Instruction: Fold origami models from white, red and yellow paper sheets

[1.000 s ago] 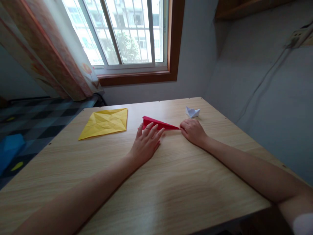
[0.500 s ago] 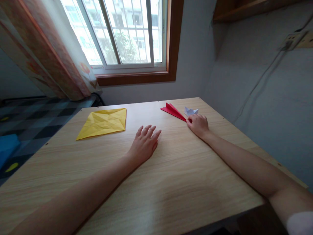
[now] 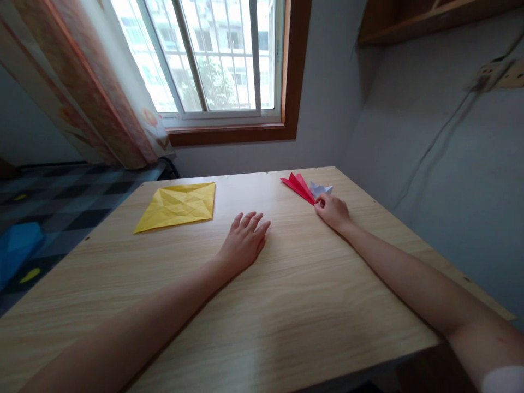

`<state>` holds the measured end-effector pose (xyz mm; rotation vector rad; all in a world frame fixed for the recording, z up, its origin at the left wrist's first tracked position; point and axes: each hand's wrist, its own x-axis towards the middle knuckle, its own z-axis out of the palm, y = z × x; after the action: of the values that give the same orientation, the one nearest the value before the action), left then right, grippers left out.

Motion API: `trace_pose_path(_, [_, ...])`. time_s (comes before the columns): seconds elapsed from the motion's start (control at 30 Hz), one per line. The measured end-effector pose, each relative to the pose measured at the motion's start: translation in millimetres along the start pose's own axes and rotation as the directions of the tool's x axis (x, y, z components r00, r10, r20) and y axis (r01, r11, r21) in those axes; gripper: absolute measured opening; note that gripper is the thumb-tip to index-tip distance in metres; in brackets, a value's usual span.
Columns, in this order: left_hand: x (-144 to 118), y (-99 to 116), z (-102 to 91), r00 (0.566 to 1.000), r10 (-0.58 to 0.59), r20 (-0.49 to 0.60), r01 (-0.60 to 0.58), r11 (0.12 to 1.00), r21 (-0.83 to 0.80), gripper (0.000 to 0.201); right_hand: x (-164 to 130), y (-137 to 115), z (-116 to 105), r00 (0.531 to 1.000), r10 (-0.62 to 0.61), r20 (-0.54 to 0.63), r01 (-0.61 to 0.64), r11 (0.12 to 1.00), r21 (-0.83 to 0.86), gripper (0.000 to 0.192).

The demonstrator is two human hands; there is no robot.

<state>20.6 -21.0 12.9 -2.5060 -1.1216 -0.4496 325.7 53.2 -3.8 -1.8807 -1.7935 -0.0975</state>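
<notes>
A red folded paper dart (image 3: 302, 189) is held at the far right part of the worktop (image 3: 282, 322), its narrow tip pinched between the thumb and fingers of the right hand (image 3: 333, 211). The long axis is set on a slant: the tip is pointed toward the near right, at the pinching fingers, while the broad, flared end is turned toward the far left, toward the back edge of the worktop. Raised folds are seen along its length.

Just behind the right hand, a small white paper boat (image 3: 322, 189) is partly hidden by the red dart; whether the two are touching cannot be told from this angle.

The left hand (image 3: 244, 240) is laid palm down near the middle of the worktop, with the fingers spread wide, well apart from the dart. Farther left, a creased yellow sheet (image 3: 180, 206) is placed flat, one long corner pointed toward the near left.

Beyond the back edge, a window (image 3: 216, 71) is framed in brown wood and is flanked on the left by a patterned curtain (image 3: 98, 93). At the left, a blue object (image 3: 18, 248) is seen on a checked cloth (image 3: 77, 215).
</notes>
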Motion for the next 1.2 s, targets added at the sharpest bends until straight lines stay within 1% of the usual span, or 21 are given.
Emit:
trace_pose_path(0.17, [0.8,-0.6,-0.8,1.000,-0.016,0.009,0.016,1.000,-0.013,0.037,1.6,0.2,3.5,0.999,-0.028,-0.021,0.028,1.000,-0.005,0.015])
trace_pose_path(0.47, [3.0,-3.6,-0.3,1.000,-0.026,-0.013,0.026,0.999,-0.022,0.035,-2.2,-5.4,2.0,0.989,-0.130,-0.066,0.130,0.991,-0.006,0.016])
trace_pose_path(0.5, [2.6,-4.9,0.0,0.999,-0.036,0.001,0.036,0.999,-0.016,0.036,-2.4,-5.0,2.1,0.988,-0.139,-0.071,0.140,0.990,0.000,0.016])
trace_pose_path(0.57, [0.9,-10.0,-0.3,0.993,-0.113,0.044,0.113,0.994,0.008,0.040,-2.7,-4.3,2.3,0.985,-0.155,-0.071,0.157,0.987,0.019,0.017])
trace_pose_path(0.63, [-2.5,-20.2,-2.2,0.966,-0.243,0.091,0.240,0.970,0.047,0.046,-2.9,-3.8,2.4,0.984,-0.167,-0.069,0.170,0.984,0.043,0.017])
trace_pose_path(0.7, [-8.0,-35.8,-5.6,0.920,-0.370,0.127,0.357,0.927,0.116,0.051,-3.1,-3.9,2.6,0.983,-0.172,-0.066,0.176,0.982,0.064,0.017])
trace_pose_path(0.77, [-15.7,-54.2,-9.5,0.863,-0.475,0.173,0.440,0.874,0.208,0.056,-3.1,-4.6,2.4,0.983,-0.168,-0.066,0.174,0.981,0.086,0.017])
trace_pose_path(0.83, [-24.6,-71.3,-12.1,0.790,-0.577,0.208,0.518,0.809,0.278,0.060,-2.1,-5.9,1.2,0.984,-0.165,-0.066,0.172,0.978,0.120,0.017])
trace_pose_path(0.87, [-28.9,-78.2,-12.7,0.770,-0.600,0.217,0.535,0.792,0.292,0.061,-1.2,-6.9,-0.1,0.985,-0.163,-0.065,0.171,0.975,0.143,0.017])
trace_pose_path(0.93, [-35.8,-87.4,-11.9,0.745,-0.633,0.210,0.565,0.766,0.305,0.062,1.3,-10.5,-4.2,0.986,-0.157,-0.058,0.165,0.966,0.198,0.017])
trace_pose_path(1.0, [-39.2,-91.1,-9.2,0.727,-0.660,0.189,0.597,0.743,0.303,0.062,3.0,-17.8,-9.9,0.988,-0.147,-0.044,0.154,0.951,0.267,0.018])
trace_pose_path(1.07, [-39.4,-91.2,-6.3,0.712,-0.677,0.183,0.624,0.731,0.276,0.060,1.4,-30.0,-15.8,0.990,-0.142,-0.013,0.138,0.927,0.349,0.023])
trace_pose_path(1.13, [-38.0,-90.0,-4.6,0.711,-0.677,0.188,0.639,0.734,0.229,0.058,-4.9,-46.2,-19.8,0.986,-0.161,0.032,0.132,0.893,0.430,0.032])
trace_pose_path(1.17, [-37.3,-89.5,-4.2,0.719,-0.670,0.187,0.638,0.742,0.206,0.057,-9.9,-55.0,-20.7,0.982,-0.178,0.067,0.123,0.865,0.487,0.038])
trace_pose_path(1.2, [-36.8,-89.2,-4.2,0.730,-0.659,0.181,0.632,0.752,0.189,0.056,-15.7,-63.5,-20.8,0.969,-0.203,0.141,0.070,0.774,0.630,0.039])
